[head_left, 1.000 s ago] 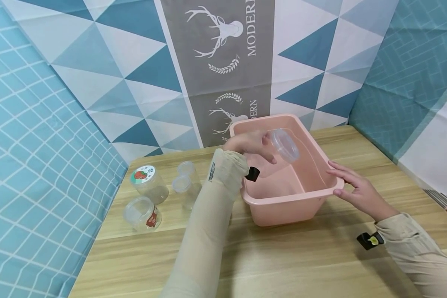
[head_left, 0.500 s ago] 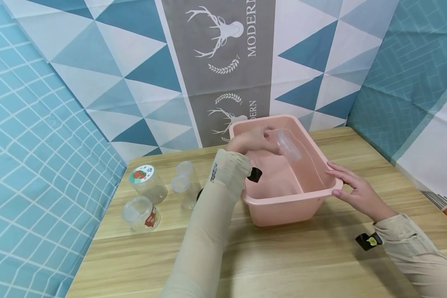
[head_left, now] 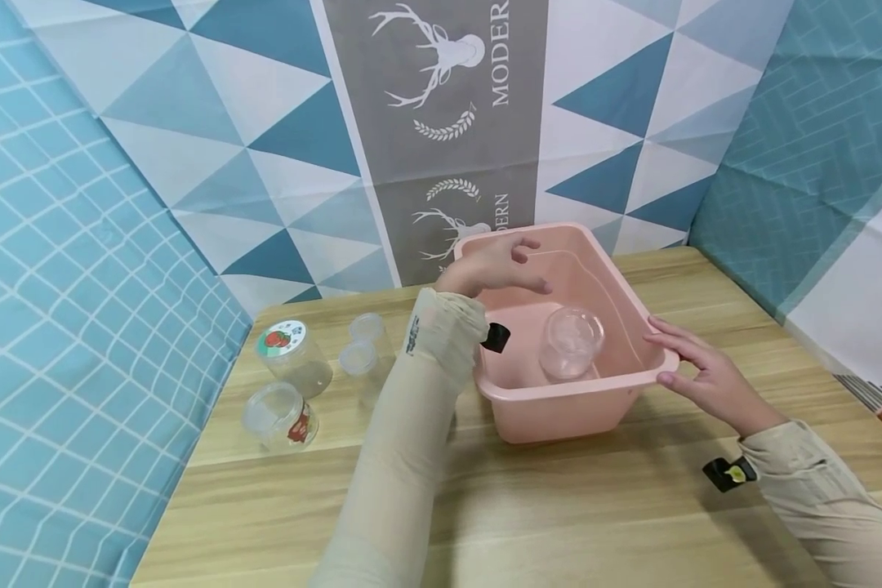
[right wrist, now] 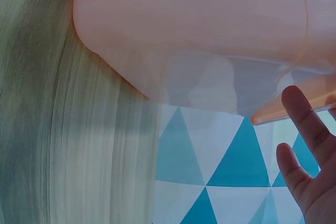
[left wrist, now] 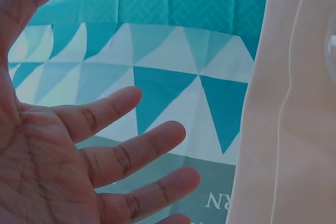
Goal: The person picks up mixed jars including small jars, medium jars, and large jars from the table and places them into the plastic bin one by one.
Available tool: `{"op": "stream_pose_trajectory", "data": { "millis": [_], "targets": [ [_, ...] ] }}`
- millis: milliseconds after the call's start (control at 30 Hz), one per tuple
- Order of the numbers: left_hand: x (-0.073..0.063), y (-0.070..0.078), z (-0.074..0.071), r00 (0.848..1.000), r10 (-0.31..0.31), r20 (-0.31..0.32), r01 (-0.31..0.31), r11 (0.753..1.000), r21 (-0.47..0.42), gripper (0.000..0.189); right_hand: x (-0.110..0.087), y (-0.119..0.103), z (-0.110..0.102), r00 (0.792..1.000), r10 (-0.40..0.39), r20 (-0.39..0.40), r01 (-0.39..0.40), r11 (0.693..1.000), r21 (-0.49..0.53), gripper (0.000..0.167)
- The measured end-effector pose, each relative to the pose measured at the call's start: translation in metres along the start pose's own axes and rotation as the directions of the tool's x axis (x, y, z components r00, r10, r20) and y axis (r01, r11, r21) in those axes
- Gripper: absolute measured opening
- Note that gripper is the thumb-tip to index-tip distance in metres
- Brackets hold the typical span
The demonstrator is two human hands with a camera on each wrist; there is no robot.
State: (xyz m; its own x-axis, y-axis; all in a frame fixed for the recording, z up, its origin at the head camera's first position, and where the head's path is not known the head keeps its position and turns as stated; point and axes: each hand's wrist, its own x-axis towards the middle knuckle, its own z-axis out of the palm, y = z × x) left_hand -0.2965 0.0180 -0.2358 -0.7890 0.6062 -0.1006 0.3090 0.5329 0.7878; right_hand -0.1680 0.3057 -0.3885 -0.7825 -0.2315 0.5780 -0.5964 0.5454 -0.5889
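Note:
In the head view a pink plastic basin (head_left: pixel 559 396) stands on the wooden table. Inside it, a clear plastic jar (head_left: pixel 569 343) rests on the bottom toward the near right. My left hand (head_left: pixel 496 268) hovers over the basin's left side, apart from the jar, holding nothing. The left wrist view shows that hand (left wrist: pixel 63 156) with its fingers spread. At the basin's near right corner my right hand (head_left: pixel 709 380) holds the rim, fingers over the top and thumb at the front. Part of this hand (right wrist: pixel 315 177) appears in the right wrist view beside the basin (right wrist: pixel 184 14).
On the left stand a clear jar with a printed lid (head_left: pixel 294 359), a clear jar with a red label (head_left: pixel 279 418) and two slim clear containers (head_left: pixel 358 359) (head_left: pixel 367 328). My left forearm partly covers these. Patterned cloth walls (head_left: pixel 265 163) border the table.
The clear jar has left my left hand and dropped to the basin's bottom. My left hand has spread and lifted slightly. My right hand keeps its place on the rim.

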Motion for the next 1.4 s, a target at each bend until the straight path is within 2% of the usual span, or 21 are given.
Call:
{"op": "stream_pose_trajectory", "data": {
  "millis": [133,333,433,700,933,1133,1400],
  "targets": [
    [-0.004,-0.003,-0.006,0.999,-0.014,-0.037,0.016,0.998,0.054,0.071,0.000,-0.002,0.000,1.000,0.008,0.002,-0.008,1.000,0.004,0.051],
    [-0.015,-0.015,-0.025,0.997,-0.078,0.015,0.077,0.996,0.042,0.071,0.001,-0.004,0.001,1.000,-0.008,0.016,0.008,1.000,0.006,0.052],
    [-0.020,-0.021,-0.034,0.993,-0.116,0.022,0.115,0.992,0.041,0.072,0.002,-0.005,0.000,1.000,-0.018,0.018,0.018,1.000,0.004,0.052],
    [-0.035,-0.026,-0.049,0.996,-0.092,-0.019,0.093,0.992,0.080,0.074,0.002,-0.006,-0.003,0.999,-0.014,0.037,0.015,0.999,-0.029,0.055],
    [-0.046,-0.033,-0.060,0.994,-0.107,-0.001,0.107,0.989,0.098,0.070,0.003,-0.006,-0.002,0.999,-0.005,0.035,0.006,1.000,-0.025,0.054],
    [-0.057,-0.047,-0.068,0.995,-0.098,0.032,0.093,0.988,0.120,0.067,0.002,-0.006,-0.003,0.999,-0.003,0.033,0.003,1.000,-0.024,0.054],
    [-0.083,-0.076,-0.075,0.991,-0.101,0.093,0.090,0.988,0.123,0.069,0.003,-0.005,0.000,1.000,-0.005,0.028,0.005,1.000,0.013,0.054]
  ]
}}
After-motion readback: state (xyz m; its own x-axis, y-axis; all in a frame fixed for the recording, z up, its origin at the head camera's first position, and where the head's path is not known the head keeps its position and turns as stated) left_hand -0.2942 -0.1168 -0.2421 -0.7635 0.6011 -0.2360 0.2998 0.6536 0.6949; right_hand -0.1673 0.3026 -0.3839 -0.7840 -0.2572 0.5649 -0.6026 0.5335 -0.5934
